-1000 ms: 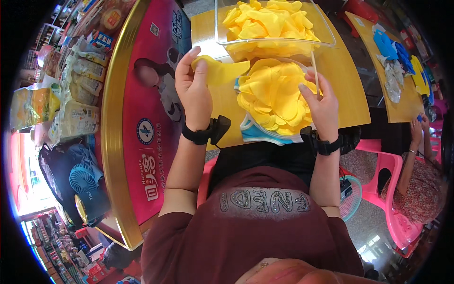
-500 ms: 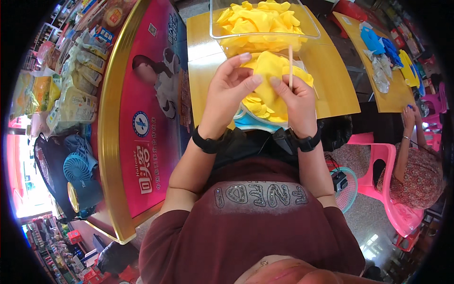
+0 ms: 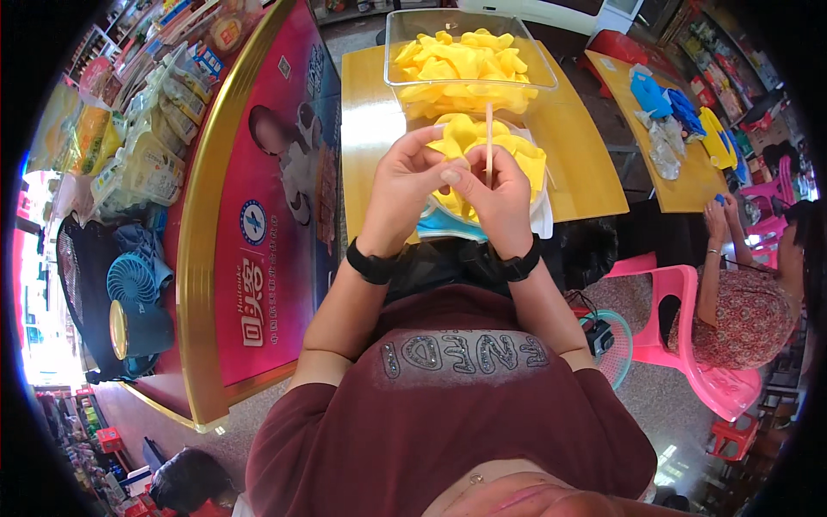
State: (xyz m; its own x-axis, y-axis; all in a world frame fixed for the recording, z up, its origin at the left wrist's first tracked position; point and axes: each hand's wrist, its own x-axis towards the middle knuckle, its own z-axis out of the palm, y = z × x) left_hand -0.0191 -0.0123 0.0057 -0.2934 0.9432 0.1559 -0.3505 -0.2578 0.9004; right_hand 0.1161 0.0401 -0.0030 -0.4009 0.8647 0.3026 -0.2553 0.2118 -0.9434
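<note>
My left hand (image 3: 403, 185) and my right hand (image 3: 501, 200) meet above the near edge of a yellow wooden table. Both have their thumbs and fingers closed on a soft yellow fabric piece (image 3: 462, 133), largely covered by the fingers. A thin wooden stick (image 3: 489, 129) stands up from between the fingers of my right hand. Under and behind the hands, more yellow pieces (image 3: 525, 159) lie in a round container, its rim partly hidden. Farther back, a clear plastic bin (image 3: 551, 76) holds a heap of similar yellow pieces.
On the left stands a pink display panel (image 3: 258, 215) with a gold frame, beside packaged goods (image 3: 151, 164) and a blue fan (image 3: 132, 280). To the right are a second table (image 3: 689, 189) with blue and yellow items, a pink chair (image 3: 680, 345) and a seated person (image 3: 745, 314).
My hands have drawn together, and the yellow piece that was spread between them is now mostly covered by fingers. The stick stays in my right hand. The whole view has shifted slightly.
</note>
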